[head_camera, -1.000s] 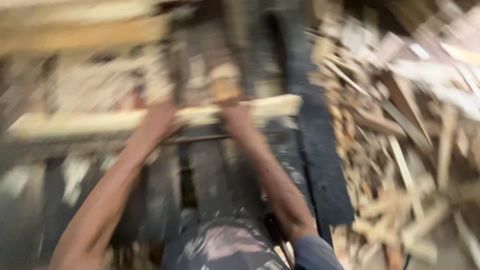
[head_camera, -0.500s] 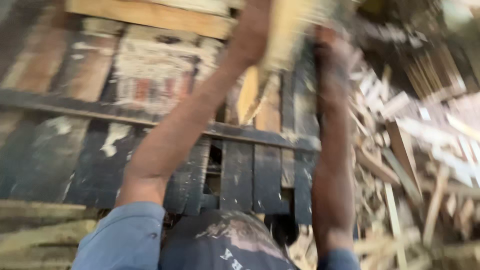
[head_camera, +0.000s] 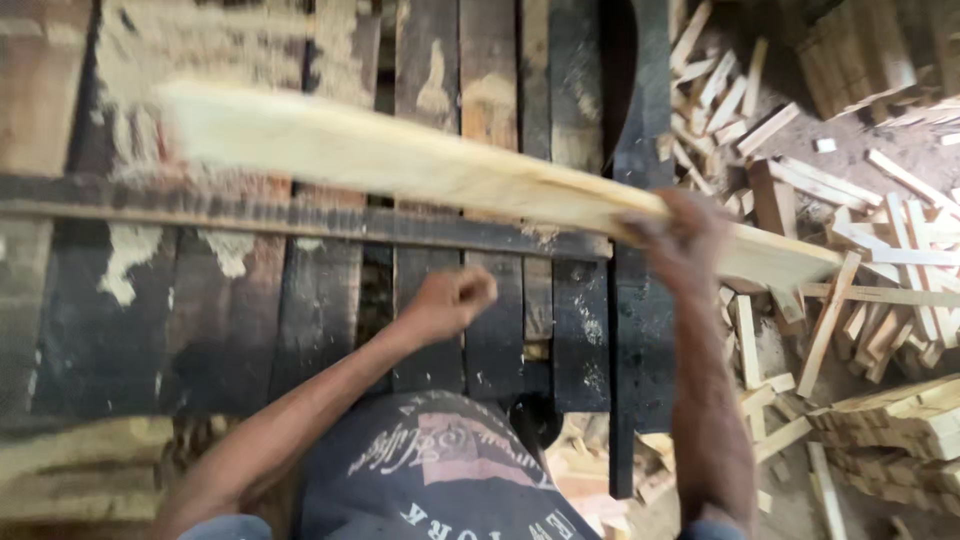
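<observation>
Plank (head_camera: 450, 175), pale and long, slants above the dark slatted bench (head_camera: 250, 300), its far end blurred. Beside the bench, offcuts (head_camera: 860, 230) litter the floor. Your right hand (head_camera: 680, 240) is clamped around the plank near its lower end. Your left hand (head_camera: 450, 300) is curled in a fist, holding nothing, just below the plank.

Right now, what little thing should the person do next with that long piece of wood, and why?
Probably bring the left hand up under the long pale plank. Only the right hand grips it, near one end, so most of its length hangs unsupported above the dark slatted bench, and the left hand is a closed fist holding nothing.
</observation>
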